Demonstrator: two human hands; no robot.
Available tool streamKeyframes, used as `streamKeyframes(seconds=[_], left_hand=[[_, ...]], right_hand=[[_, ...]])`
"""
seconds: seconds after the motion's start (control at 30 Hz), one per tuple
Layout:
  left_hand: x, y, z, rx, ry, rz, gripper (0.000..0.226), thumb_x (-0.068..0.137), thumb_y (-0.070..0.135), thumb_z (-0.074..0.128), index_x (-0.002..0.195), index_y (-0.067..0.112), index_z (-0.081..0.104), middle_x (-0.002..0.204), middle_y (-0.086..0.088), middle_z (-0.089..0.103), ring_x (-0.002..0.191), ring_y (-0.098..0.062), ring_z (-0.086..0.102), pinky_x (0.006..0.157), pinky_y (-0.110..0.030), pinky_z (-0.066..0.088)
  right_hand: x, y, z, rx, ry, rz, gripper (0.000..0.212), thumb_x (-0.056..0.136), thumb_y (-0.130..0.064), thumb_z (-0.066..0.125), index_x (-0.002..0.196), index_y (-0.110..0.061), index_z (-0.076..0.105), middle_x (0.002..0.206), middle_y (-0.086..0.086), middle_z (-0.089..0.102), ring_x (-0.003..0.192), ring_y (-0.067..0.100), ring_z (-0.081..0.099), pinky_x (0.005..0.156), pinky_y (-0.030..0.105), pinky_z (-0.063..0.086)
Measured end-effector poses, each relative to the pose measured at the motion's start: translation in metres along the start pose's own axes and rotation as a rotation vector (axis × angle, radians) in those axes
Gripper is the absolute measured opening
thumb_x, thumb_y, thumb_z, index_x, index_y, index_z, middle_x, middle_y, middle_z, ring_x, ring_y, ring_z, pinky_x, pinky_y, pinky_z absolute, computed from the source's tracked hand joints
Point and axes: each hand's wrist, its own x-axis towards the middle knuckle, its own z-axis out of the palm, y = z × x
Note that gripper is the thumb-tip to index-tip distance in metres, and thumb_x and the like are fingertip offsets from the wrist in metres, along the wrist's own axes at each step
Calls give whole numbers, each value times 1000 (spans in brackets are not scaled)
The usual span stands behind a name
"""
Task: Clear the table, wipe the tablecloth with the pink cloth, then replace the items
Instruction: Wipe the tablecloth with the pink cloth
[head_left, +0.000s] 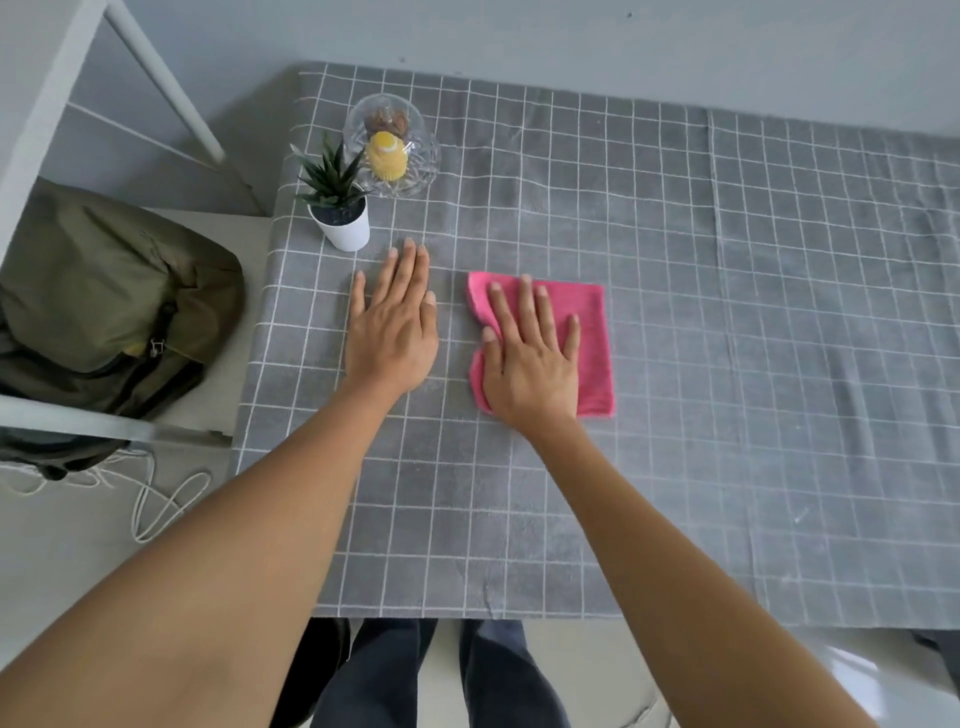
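Note:
A folded pink cloth (589, 338) lies flat on the grey checked tablecloth (727, 338). My right hand (530, 358) presses palm down on the cloth's left half, fingers spread. To its left, my left hand (392, 325) rests flat on the bare tablecloth, fingers together and holding nothing. At the far left corner stand a small green plant in a white pot (340, 208), a clear glass dish (415, 176) with a yellow cupcake (385, 156), and a glass dome (384, 119) over a brown item.
An olive green bag (104, 301) sits on a low surface left of the table, under a white metal frame (62, 83). A white cord (156, 504) lies on the floor. The wall runs along the table's far edge. My legs show below the near edge.

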Motion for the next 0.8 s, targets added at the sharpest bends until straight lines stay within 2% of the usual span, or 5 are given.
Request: streamKeyframes(seconds=[0.17, 0.37, 0.57, 0.67, 0.8], left_hand=[[0, -1, -1, 0, -14, 20, 52, 103, 28, 16, 153, 18, 5, 161, 3, 4, 149, -13, 2, 119, -45, -2], [1, -1, -1, 27, -41, 22, 53, 103, 29, 14, 153, 17, 3, 161, 1, 1, 149, -15, -1, 119, -47, -3], [-19, 24, 3, -10, -82, -42, 54, 103, 33, 14, 152, 15, 0, 161, -1, -4, 148, -16, -6, 118, -49, -6], [-54, 61, 11, -63, -94, 27, 54, 103, 34, 12, 152, 17, -2, 160, -1, -7, 146, -14, -11, 118, -47, -9], [-104, 111, 23, -81, -95, 64, 54, 103, 32, 20, 152, 17, 4, 161, 1, 0, 147, -12, -6, 118, -45, -9]], right_hand=[[-12, 63, -17, -57, -31, -127, 50, 102, -42, 12, 151, -40, 2, 162, -7, -1, 149, 14, -4, 118, 46, -6], [-47, 164, -46, -16, 47, 340, 52, 101, -44, 9, 152, -42, 0, 162, -6, -3, 149, 14, -7, 119, 48, -5], [-56, 156, -45, 61, 94, 509, 52, 102, -41, 12, 153, -36, 1, 162, -3, -5, 149, 16, -8, 118, 50, -8], [-67, 144, -41, 62, 74, 451, 53, 102, -43, 12, 153, -34, -1, 162, -1, -6, 149, 17, -10, 117, 52, -10], [-94, 125, -31, 10, -2, 182, 53, 101, -44, 9, 151, -37, -6, 161, -4, -10, 148, 15, -13, 116, 50, -11]])
